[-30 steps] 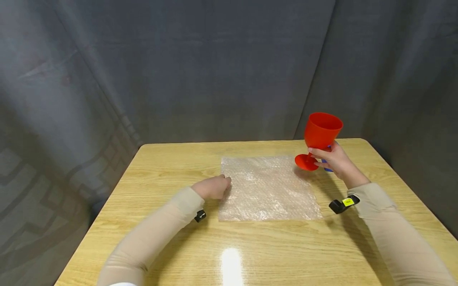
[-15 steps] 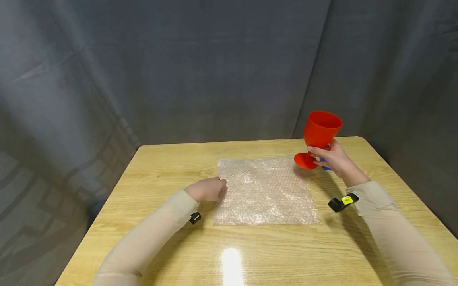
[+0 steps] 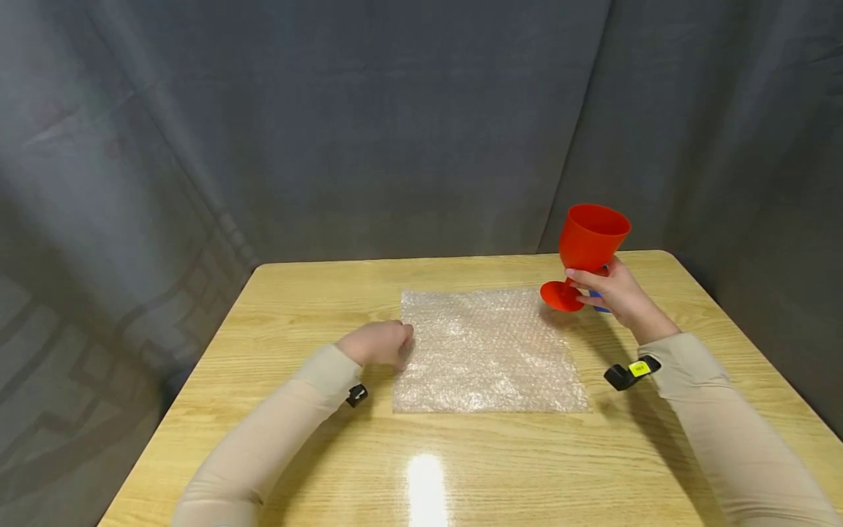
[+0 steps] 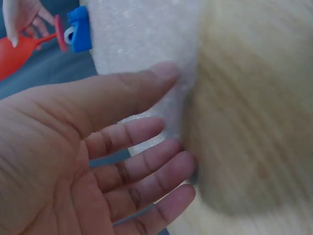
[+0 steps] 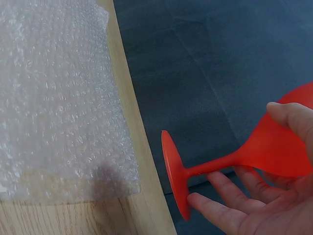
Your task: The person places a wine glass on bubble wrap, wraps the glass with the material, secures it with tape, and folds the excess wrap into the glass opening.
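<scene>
A red plastic goblet (image 3: 595, 238) is held above the table, to the right of the bubble wrap. My right hand (image 3: 612, 293) grips it, thumb on the bowl and fingers around the stem, with one fingertip at the foot in the right wrist view. The goblet is upright but tilted slightly. A sheet of clear bubble wrap (image 3: 490, 351) lies flat on the table. At its left edge is my left hand (image 3: 380, 342), with fingers relaxed and a gap between thumb and fingers (image 4: 146, 166) in the left wrist view. Whether it touches the sheet is unclear.
Behind the right hand sits a blue object (image 3: 599, 301), partly hidden; the left wrist view shows it with a white ring, like a tape dispenser (image 4: 79, 29). The wooden table (image 3: 316, 293) ends at a dark grey curtain (image 3: 395, 146).
My left hand has shifted slightly left, and the wrap's left edge with it. The right hand holds the goblet in nearly the same place. The head view has shifted a little.
</scene>
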{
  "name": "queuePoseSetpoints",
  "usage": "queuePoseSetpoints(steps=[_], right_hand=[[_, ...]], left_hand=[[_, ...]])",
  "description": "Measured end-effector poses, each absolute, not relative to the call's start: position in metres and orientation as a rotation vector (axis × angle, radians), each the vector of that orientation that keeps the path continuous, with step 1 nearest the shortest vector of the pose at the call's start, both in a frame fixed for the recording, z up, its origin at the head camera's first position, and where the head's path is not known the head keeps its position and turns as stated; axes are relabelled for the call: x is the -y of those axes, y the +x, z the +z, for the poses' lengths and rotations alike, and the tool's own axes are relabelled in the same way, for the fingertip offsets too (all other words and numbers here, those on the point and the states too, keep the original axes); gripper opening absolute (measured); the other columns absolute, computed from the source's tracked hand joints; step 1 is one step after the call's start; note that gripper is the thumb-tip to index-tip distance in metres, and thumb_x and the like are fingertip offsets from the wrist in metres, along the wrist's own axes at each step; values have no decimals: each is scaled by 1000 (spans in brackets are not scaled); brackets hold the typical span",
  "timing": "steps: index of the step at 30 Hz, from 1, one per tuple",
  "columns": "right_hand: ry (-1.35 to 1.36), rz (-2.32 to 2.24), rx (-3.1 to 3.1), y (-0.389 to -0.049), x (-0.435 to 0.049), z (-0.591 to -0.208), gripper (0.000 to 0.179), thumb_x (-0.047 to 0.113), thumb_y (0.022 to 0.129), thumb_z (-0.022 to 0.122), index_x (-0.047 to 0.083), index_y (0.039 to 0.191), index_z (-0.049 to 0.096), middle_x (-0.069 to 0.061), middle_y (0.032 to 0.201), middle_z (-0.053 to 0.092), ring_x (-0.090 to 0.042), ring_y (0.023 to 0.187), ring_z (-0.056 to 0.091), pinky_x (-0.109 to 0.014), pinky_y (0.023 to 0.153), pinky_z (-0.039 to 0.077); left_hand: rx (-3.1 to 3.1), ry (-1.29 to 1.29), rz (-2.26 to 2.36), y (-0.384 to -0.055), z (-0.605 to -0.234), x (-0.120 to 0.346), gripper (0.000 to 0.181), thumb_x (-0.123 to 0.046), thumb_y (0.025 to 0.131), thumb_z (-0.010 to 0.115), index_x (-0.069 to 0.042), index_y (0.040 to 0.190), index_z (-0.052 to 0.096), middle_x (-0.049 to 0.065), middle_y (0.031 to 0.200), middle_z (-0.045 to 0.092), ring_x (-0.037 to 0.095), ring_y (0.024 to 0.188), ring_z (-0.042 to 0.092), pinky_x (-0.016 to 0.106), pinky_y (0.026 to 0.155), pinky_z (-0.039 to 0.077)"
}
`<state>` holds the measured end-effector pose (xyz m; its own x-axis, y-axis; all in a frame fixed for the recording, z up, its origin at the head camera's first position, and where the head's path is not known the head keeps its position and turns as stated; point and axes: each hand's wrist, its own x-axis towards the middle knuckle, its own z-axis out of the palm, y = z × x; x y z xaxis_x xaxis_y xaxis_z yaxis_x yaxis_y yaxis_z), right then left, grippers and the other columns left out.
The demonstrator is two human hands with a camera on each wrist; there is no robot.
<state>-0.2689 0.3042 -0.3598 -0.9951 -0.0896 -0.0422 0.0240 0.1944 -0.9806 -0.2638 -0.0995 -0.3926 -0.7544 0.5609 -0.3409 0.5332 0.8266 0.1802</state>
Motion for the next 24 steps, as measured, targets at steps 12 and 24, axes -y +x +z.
queuePoseSetpoints(steps=[12, 24], right_hand=[[-53, -1925, -2366, -266, -303, -355, 36, 26, 96, 59, 34, 120, 33, 10, 112, 49, -4, 94, 63, -26, 79, 58], [-59, -1872, -2428, -261, -304, -352, 51, 32, 95, 60, 22, 135, 29, 12, 114, 48, -3, 95, 63, -26, 81, 57]], left_hand=[[-2623, 815, 168, -268, -386, 100, 29, -14, 78, 77, -10, 102, 60, -2, 86, 60, 12, 75, 52, 29, 72, 50], [-2255, 672, 593, -271, -383, 106, 19, 2, 79, 73, 2, 94, 62, 1, 80, 58, 10, 68, 49, 19, 62, 43]])
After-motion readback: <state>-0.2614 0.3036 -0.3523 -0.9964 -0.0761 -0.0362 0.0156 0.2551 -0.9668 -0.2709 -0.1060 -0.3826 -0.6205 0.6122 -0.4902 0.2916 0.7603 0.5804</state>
